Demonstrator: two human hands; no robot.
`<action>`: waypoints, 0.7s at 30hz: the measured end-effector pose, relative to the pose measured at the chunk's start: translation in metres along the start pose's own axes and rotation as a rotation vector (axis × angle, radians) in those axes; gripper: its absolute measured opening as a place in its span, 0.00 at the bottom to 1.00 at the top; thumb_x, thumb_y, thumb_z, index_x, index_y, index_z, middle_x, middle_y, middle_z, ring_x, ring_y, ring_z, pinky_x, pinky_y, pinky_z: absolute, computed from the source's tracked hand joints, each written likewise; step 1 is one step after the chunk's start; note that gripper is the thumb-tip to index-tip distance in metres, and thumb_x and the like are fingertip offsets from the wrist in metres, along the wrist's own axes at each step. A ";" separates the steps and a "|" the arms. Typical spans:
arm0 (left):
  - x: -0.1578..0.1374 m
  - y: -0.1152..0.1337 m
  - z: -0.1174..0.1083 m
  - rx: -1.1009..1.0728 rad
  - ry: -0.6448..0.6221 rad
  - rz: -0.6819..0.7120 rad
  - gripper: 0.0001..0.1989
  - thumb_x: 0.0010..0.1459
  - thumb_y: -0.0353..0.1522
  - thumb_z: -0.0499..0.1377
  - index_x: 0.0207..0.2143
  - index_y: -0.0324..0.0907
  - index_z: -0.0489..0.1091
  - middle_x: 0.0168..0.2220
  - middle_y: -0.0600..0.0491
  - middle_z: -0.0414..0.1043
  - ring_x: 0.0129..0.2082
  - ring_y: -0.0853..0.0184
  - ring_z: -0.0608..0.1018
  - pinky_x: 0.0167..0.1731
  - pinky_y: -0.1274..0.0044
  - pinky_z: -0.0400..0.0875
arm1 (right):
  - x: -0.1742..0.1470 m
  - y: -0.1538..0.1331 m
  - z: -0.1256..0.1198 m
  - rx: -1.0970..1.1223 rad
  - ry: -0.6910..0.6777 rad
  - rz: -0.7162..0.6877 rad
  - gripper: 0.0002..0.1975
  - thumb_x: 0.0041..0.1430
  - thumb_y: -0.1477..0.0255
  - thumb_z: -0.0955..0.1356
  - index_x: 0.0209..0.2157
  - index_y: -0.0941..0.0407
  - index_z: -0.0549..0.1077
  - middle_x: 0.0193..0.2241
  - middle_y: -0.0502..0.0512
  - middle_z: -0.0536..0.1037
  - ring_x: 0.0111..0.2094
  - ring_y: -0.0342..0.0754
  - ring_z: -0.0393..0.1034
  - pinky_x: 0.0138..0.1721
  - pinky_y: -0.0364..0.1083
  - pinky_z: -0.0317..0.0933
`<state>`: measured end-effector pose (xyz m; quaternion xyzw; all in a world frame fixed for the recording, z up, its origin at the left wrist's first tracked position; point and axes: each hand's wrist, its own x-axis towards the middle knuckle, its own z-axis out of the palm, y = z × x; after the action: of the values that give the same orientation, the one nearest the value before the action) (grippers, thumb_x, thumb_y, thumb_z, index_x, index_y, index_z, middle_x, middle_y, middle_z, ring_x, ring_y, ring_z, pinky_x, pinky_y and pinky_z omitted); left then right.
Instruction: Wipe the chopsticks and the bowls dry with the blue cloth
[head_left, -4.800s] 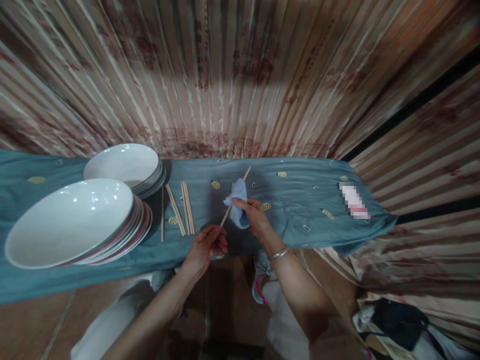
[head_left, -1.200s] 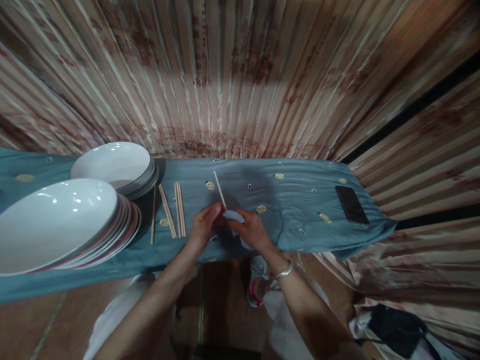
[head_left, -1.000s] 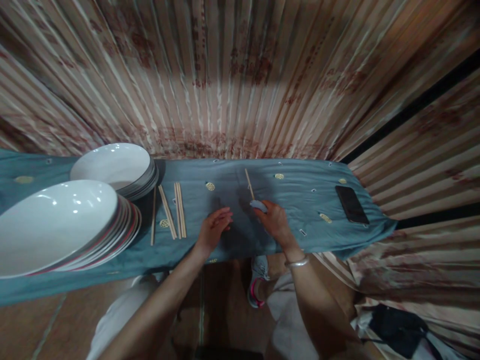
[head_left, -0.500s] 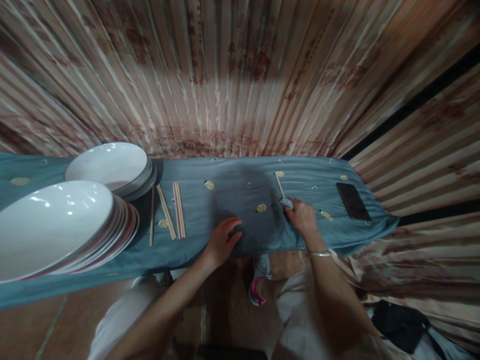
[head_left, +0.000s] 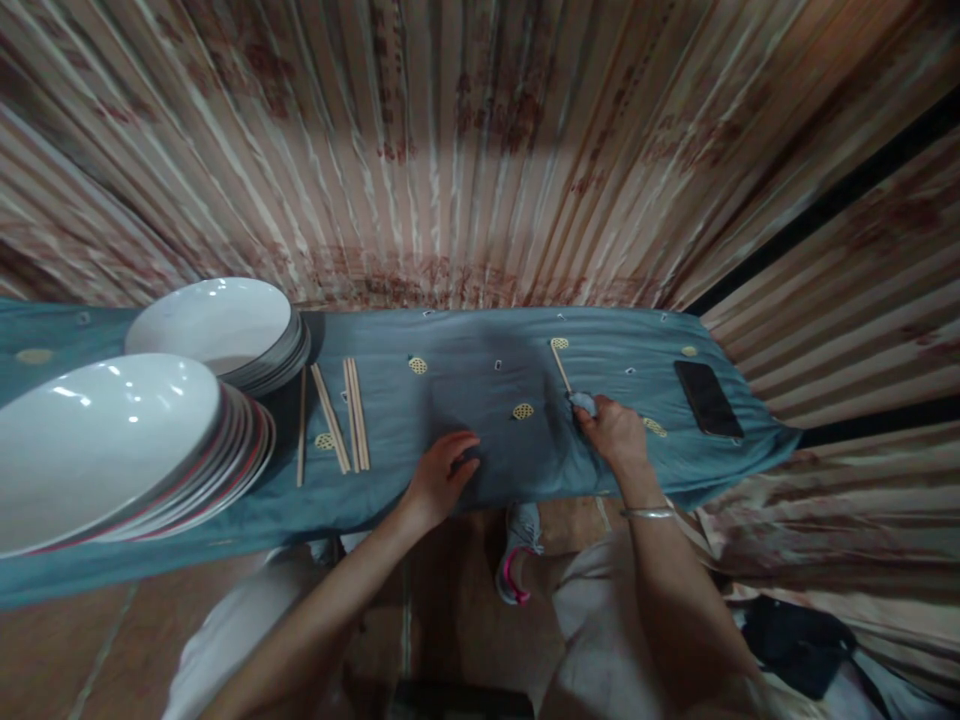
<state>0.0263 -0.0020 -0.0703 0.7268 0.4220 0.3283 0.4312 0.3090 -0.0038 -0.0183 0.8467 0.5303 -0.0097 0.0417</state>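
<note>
Right hand [head_left: 616,432]: we grip chopstick [head_left: 561,368] in rag [head_left: 583,403] | left hand [head_left: 439,478]: empty, half-spread, tabletop [head_left: 465,390] front edge | likely setting-down; next calls for release

Nothing actually readable here, tbh. The curtain [head_left: 442,190] has a few dark columns [head_left: 397,45] that kinda look like writing but they're way too blurry, and the little printed tags [head_left: 498,365] on the tablecloth [head_left: 375,335] are too tiny to make out.

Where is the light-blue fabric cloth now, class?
In the head view, the light-blue cloth is right of centre in the right hand's grip, at the visible lower end of a thin wooden chopstick, left of the black rectangular phone.
</note>
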 end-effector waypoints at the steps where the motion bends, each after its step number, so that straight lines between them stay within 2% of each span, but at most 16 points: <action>1: -0.001 0.000 -0.001 -0.001 0.002 -0.003 0.15 0.58 0.33 0.56 0.46 0.42 0.74 0.51 0.44 0.74 0.49 0.60 0.77 0.44 0.68 0.75 | 0.000 0.000 -0.001 -0.009 -0.007 0.004 0.18 0.65 0.61 0.62 0.43 0.59 0.75 0.35 0.67 0.79 0.35 0.56 0.76 0.35 0.47 0.60; 8: -0.006 0.003 -0.008 0.008 0.021 -0.038 0.15 0.58 0.34 0.56 0.46 0.42 0.74 0.50 0.44 0.75 0.43 0.61 0.79 0.37 0.70 0.77 | 0.000 -0.007 -0.005 -0.025 -0.065 -0.026 0.14 0.64 0.66 0.63 0.44 0.58 0.75 0.38 0.67 0.80 0.41 0.57 0.76 0.38 0.47 0.62; 14: -0.009 0.001 -0.028 0.055 0.088 -0.038 0.13 0.58 0.33 0.55 0.43 0.42 0.75 0.46 0.46 0.77 0.41 0.62 0.79 0.37 0.72 0.76 | -0.004 -0.004 -0.006 -0.030 -0.058 -0.012 0.15 0.64 0.65 0.63 0.44 0.58 0.75 0.38 0.67 0.80 0.39 0.56 0.76 0.37 0.47 0.61; 16: -0.010 0.000 -0.041 0.106 0.123 -0.046 0.13 0.58 0.32 0.55 0.44 0.42 0.75 0.45 0.47 0.77 0.38 0.64 0.79 0.38 0.72 0.76 | -0.008 -0.004 -0.010 -0.021 -0.015 0.005 0.16 0.65 0.63 0.62 0.44 0.59 0.75 0.37 0.68 0.79 0.38 0.58 0.76 0.36 0.47 0.60; 19: -0.014 -0.002 -0.064 0.258 0.178 -0.034 0.12 0.58 0.31 0.54 0.42 0.42 0.75 0.45 0.48 0.77 0.42 0.63 0.78 0.46 0.70 0.73 | -0.016 -0.013 -0.019 0.044 0.116 0.021 0.20 0.67 0.61 0.60 0.44 0.62 0.74 0.35 0.70 0.79 0.36 0.58 0.75 0.35 0.48 0.58; 21: -0.017 -0.004 -0.079 0.386 0.221 -0.027 0.11 0.59 0.31 0.54 0.41 0.42 0.75 0.43 0.47 0.77 0.46 0.61 0.77 0.49 0.69 0.71 | -0.024 -0.026 -0.025 0.162 0.220 -0.039 0.22 0.68 0.60 0.58 0.46 0.62 0.73 0.36 0.70 0.79 0.37 0.57 0.74 0.36 0.47 0.57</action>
<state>-0.0488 0.0119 -0.0436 0.7497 0.5316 0.3133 0.2393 0.2746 -0.0127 0.0063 0.8329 0.5454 0.0395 -0.0854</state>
